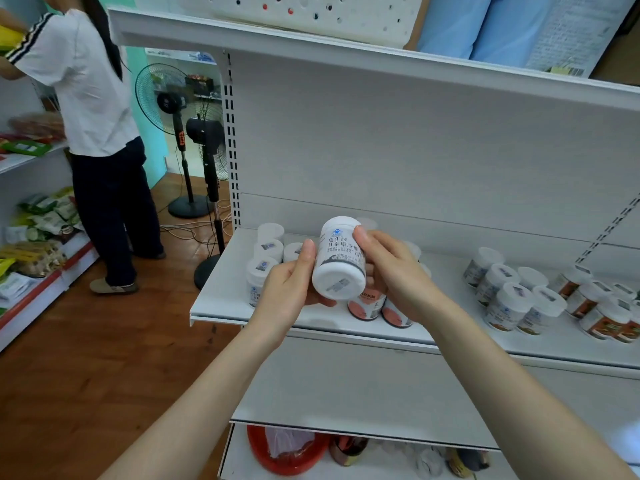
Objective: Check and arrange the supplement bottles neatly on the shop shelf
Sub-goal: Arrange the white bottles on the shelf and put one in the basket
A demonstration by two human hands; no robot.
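Observation:
A white supplement bottle (pixel 341 258) with a dark-printed label is held tilted above the white shelf (pixel 225 289), its white cap towards me. My left hand (pixel 289 289) grips its left side and my right hand (pixel 394 275) grips its right side. Several white-capped bottles (pixel 268 249) stand on the shelf behind my left hand. Two bottles with orange labels (pixel 367 306) stand under my right hand. A loose cluster of bottles (pixel 519 296) sits on the shelf to the right.
A person in a white shirt (pixel 86 98) stands at the snack shelves (pixel 38 237) on the left. Two standing fans (pixel 204 140) are on the wooden floor beside the shelf. A red basket (pixel 284 452) sits on the bottom shelf.

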